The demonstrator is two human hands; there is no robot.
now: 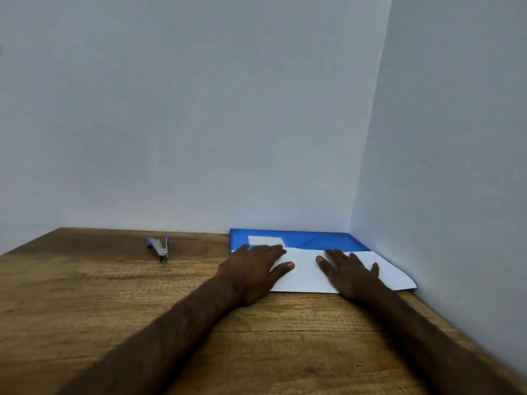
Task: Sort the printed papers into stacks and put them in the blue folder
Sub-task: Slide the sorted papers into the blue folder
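Note:
A blue folder (313,240) lies flat in the far right corner of the wooden table, with a white label on its far left part. White paper (305,276) sticks out of its near side towards me. My left hand (253,270) lies flat with straight fingers on the paper's left part and the folder's edge. My right hand (352,273) presses flat on the paper's right part, fingers spread. The paper's print is not visible.
A blue and silver stapler (159,248) lies at the back of the wooden table (114,295), left of the folder. White walls close off the back and the right side. The table's right edge runs along the wall.

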